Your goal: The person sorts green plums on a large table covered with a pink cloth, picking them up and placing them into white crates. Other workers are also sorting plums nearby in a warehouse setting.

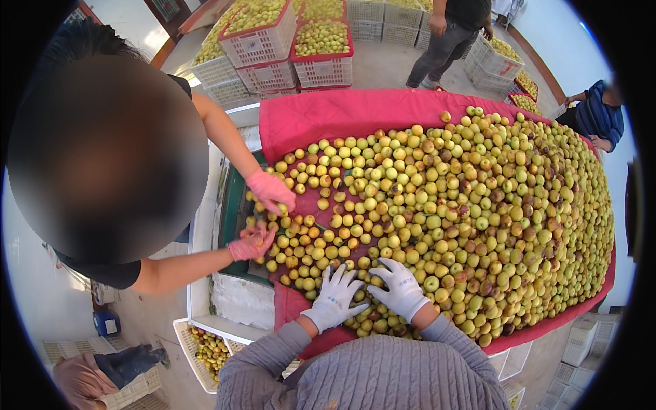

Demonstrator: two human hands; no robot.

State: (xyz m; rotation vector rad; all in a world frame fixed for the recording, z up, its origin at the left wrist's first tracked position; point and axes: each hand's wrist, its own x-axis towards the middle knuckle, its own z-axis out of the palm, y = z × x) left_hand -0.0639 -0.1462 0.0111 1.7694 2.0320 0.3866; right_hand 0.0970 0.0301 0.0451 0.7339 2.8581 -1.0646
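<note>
Many small round green-yellow fruits, some with brown patches, lie on a red cloth (307, 115) spread over a table, heaped highest at the right. My left hand (335, 299), in a white work glove, rests palm down on the fruits near the cloth's close edge, fingers spread. Just right of it, my right hand (400, 288), gloved alike, lies over more fruits with its fingers apart. Neither hand has plainly closed on a fruit, though what lies under the palms is hidden. The fruits (353, 220) thin out towards the left, where red cloth shows between them.
Across on the left, a co-worker's pink-gloved hands (270, 192) touch fruits beside a green-edged chute (233, 210). A white crate (192, 353) of browner fruits stands below the table at lower left. Stacked crates (323, 64) and a standing person (451, 41) are behind; another person is far right.
</note>
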